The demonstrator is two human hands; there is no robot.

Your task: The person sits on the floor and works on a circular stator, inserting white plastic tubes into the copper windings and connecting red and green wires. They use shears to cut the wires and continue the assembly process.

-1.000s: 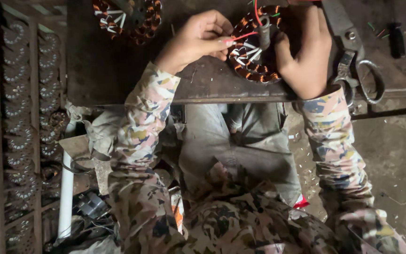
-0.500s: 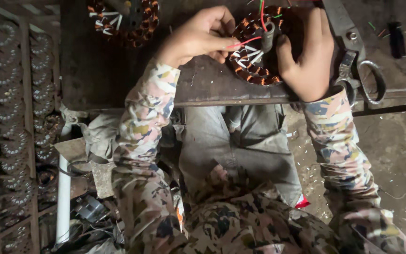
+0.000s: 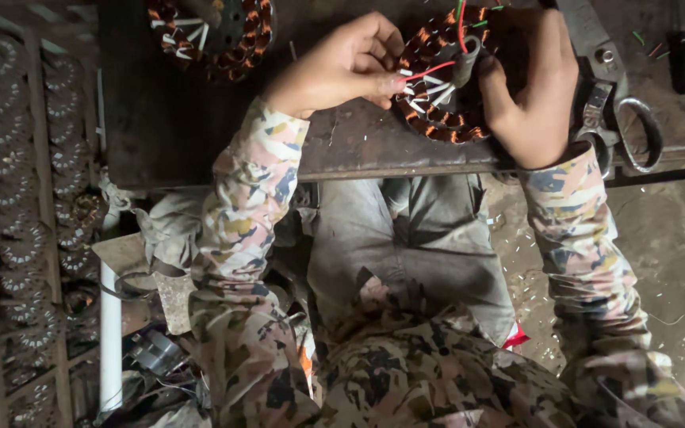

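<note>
Dim workshop, dark metal worktop (image 3: 200, 135) with dusty floor below.

Item in hand: copper-wound stator ring (image 3: 438, 87), lying flat on the worktop near its front edge, between both hands. Orange-brown coils around the ring, white insulation strips between them; red lead (image 3: 430, 71) and green lead rising from it.

Left hand (image 3: 342, 67): grip pinching the red lead's end at the ring's left side.
Right hand (image 3: 529, 87): grip closed on a grey sleeve (image 3: 464, 67) over the ring, steadying it.

Step judged: dressing the leads. Next move would call for a steady pull with the ring held.

Nearby: second stator (image 3: 212, 36), scissors (image 3: 620, 119), racks of stators at left (image 3: 17, 198).
</note>
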